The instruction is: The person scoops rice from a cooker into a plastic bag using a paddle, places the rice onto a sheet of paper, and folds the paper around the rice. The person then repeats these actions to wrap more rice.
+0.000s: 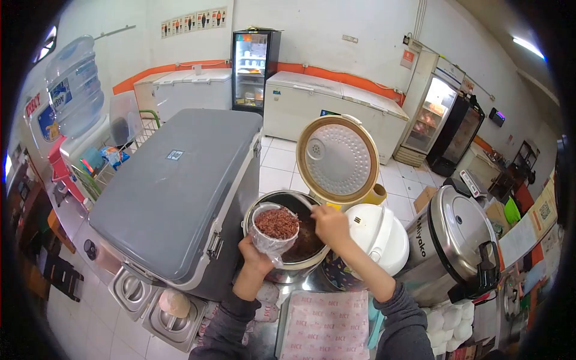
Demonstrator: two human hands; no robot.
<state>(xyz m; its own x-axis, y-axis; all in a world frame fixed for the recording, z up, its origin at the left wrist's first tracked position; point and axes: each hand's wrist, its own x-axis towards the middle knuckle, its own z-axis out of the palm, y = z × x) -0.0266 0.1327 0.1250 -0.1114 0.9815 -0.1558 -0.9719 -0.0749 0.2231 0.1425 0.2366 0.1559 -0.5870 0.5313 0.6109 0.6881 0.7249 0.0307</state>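
2 hands busy: my left hand (255,257) grips a plastic-lined cup (275,231) of reddish rice (pretty full) over the open rice cooker (287,264), while my right hand (330,223) is curled shut inside the pot's rim, can't tell on what.
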